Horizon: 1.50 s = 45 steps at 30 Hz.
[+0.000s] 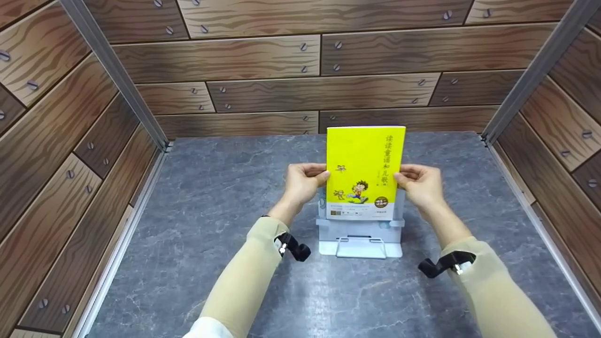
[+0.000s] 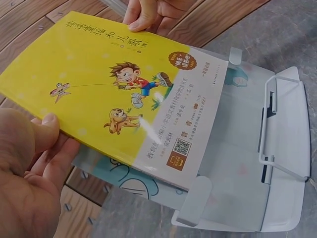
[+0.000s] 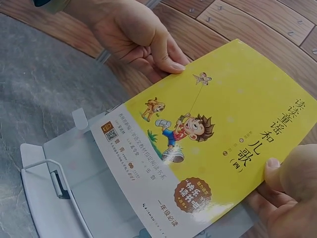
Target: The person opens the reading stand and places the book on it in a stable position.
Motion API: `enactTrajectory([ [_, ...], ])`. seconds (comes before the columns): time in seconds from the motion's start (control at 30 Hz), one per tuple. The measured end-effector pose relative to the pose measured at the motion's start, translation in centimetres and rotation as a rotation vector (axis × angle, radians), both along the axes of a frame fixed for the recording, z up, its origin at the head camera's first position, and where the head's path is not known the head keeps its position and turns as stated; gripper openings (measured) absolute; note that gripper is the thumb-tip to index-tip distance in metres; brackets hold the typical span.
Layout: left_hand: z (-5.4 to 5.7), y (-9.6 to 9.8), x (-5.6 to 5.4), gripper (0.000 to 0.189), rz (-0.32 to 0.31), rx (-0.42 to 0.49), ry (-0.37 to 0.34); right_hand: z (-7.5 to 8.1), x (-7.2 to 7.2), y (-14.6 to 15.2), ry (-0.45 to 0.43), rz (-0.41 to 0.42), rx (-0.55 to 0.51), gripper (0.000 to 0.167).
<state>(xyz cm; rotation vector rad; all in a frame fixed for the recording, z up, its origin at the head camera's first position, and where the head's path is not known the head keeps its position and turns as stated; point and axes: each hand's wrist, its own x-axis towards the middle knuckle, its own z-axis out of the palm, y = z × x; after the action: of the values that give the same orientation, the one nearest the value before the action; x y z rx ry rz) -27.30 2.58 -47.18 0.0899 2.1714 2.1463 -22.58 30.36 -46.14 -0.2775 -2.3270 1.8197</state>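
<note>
A yellow book (image 1: pixel 361 150) with a cartoon boy and dog on its cover is upright in front of a pale book stand (image 1: pixel 359 232). My left hand (image 1: pixel 303 183) pinches the book's left edge, thumb on the cover and fingers behind. On the opposite edge, my right hand (image 1: pixel 422 185) pinches it the same way. The stand has a wire bracket (image 2: pixel 287 129) at its foot and small side clips (image 2: pixel 194 201) near the book's lower edge. Most of the stand's back panel is hidden behind the book.
A grey marbled tabletop (image 1: pixel 225 197) lies under the stand. Wood-pattern walls (image 1: pixel 263 56) rise at the back and both sides, with metal rails (image 1: pixel 117 75) along the corners. Each wrist wears a black camera mount (image 1: pixel 296 246).
</note>
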Motion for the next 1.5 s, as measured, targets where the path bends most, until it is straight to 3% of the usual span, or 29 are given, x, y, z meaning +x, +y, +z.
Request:
enactTrajectory([
  [0.97,-1.6,0.1,0.7,0.017,-0.023,-0.084,0.002,-1.9,0.8,0.6,-0.026,-0.006,-0.01,0.029],
  [1.5,-2.2,-0.2,0.9,0.014,-0.022,-0.194,0.07,-2.4,1.3,0.6,-0.035,0.0,0.015,0.029],
])
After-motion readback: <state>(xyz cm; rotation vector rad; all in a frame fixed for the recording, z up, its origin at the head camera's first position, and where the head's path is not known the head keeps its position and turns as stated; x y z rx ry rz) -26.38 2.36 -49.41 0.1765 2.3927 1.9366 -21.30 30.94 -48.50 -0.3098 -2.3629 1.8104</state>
